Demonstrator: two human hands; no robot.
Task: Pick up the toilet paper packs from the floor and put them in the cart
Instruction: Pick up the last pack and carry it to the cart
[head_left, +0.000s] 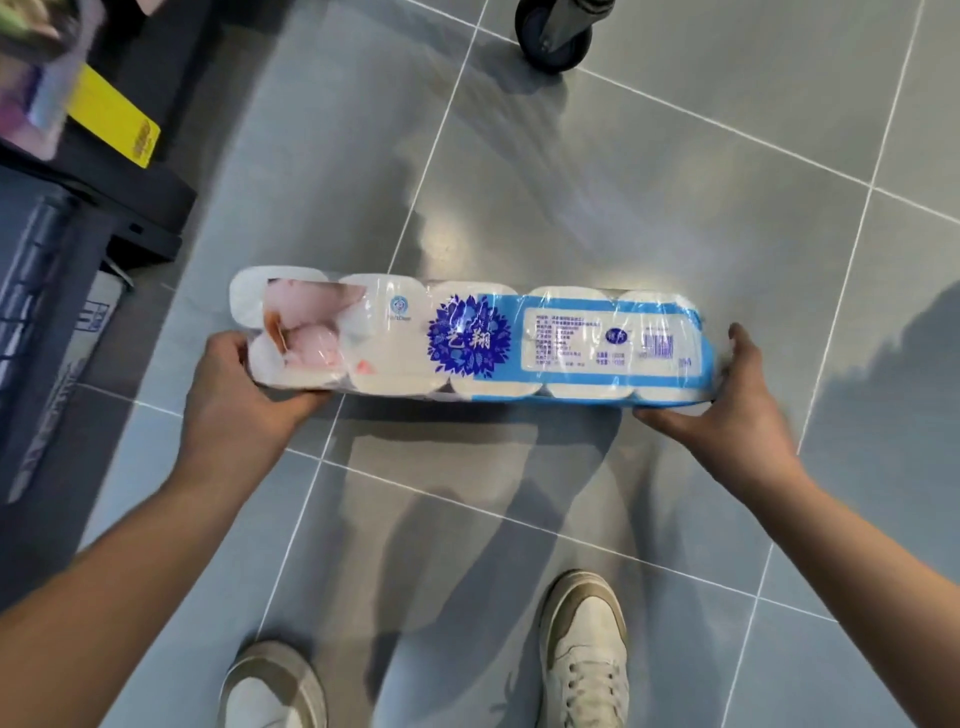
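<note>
Head: left hand (240, 397), right hand (748, 410) clasp pack (467, 340).

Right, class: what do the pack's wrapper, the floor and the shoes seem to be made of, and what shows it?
Wrapper: thin glossy plastic film; glare streaks, and the white rolls show through. Floor: probably glazed ceramic tile; grey squares, pale grout lines, reflections. Shoes: white, matt, scuffed, perhaps leather or canvas; can't tell which.

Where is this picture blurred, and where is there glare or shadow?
Head view: the goods at top left are smeared by blur, the right hand slightly soft; the toilet paper pack is sharp, with glare streaks on its wrap; the glossy floor shows pale reflections and soft shadows beneath the pack.
</note>
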